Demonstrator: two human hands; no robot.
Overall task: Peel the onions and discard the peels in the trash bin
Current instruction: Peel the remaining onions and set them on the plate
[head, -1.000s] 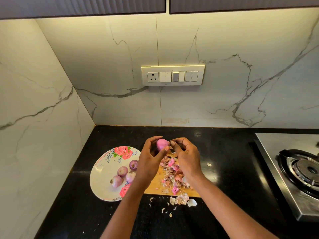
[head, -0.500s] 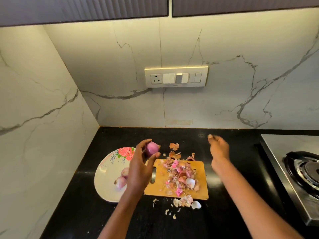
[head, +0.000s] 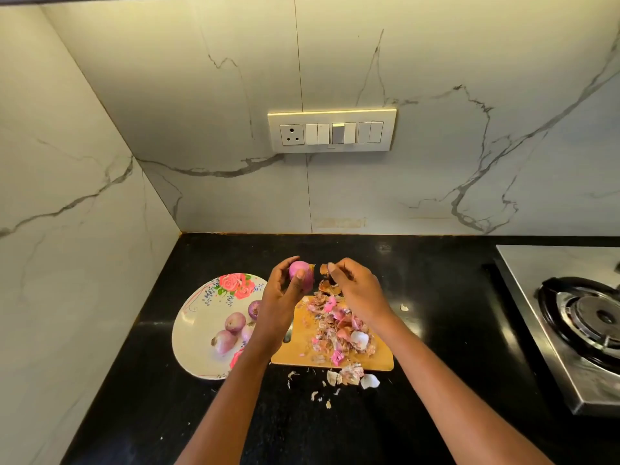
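Our left hand [head: 285, 290] holds the onion [head: 301, 275] in a curled grip, its tip pointing right toward our right hand [head: 359, 290], whose fingers, just beside it, pinch a loose peel [head: 324, 268].

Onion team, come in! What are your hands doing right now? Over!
Left hand grips onion. Right hand pinches peel beside it. Peel pile on cutting board. No trash bin in view. Over.

Pink onion [head: 301, 270] — rose-patterned white plate [head: 198, 325] — black counter [head: 436, 297].
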